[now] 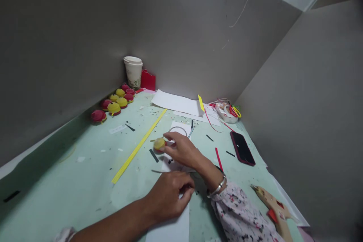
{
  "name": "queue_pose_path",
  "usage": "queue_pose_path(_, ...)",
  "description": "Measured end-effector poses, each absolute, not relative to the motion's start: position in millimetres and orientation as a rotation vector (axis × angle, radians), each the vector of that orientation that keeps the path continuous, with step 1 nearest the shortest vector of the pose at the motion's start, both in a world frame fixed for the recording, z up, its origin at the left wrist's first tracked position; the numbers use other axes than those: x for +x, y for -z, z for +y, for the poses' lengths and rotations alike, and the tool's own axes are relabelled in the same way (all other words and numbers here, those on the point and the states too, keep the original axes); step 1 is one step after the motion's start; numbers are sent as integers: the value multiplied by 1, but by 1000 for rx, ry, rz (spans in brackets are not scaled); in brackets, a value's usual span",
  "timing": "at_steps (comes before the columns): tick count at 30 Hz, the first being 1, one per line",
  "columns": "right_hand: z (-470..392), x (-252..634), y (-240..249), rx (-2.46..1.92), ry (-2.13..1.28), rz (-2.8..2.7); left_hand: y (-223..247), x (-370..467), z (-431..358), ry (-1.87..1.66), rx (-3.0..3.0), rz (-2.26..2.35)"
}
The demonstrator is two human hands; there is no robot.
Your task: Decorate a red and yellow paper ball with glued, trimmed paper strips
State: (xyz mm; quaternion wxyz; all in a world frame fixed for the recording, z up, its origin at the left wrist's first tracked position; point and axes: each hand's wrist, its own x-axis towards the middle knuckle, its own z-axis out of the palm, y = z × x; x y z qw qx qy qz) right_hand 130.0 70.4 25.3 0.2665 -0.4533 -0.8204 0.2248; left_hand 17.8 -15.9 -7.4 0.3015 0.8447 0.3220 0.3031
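Observation:
My right hand [181, 149] reaches over the middle of the table, thumb and fingers closed round the side of a small yellow and red domed paper piece [159, 143]. A short yellow tab sticks out at its left. Nearer to me, my left hand [171, 193] is curled above a white paper strip [170, 230], its thumb and fingertips brought together. A thin grey sliver [157, 171] shows just beyond its knuckles; whether that hand grips it is hidden. Beside the dome lies a black paper strip [154, 155].
Similar red and yellow domes [114, 108] cluster at the back left by a paper cup [133, 72]. A long yellow strip [138, 146] lies left of my hands. White sheets [178, 102], a phone [242, 148] and a glue gun [272, 204] lie behind and to the right.

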Motion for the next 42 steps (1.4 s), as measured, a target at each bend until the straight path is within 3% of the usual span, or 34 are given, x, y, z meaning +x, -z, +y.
queue_pose_path(42,76,121,-34,-1028,-596,-2489,9,17,-17,-792,2213,846)
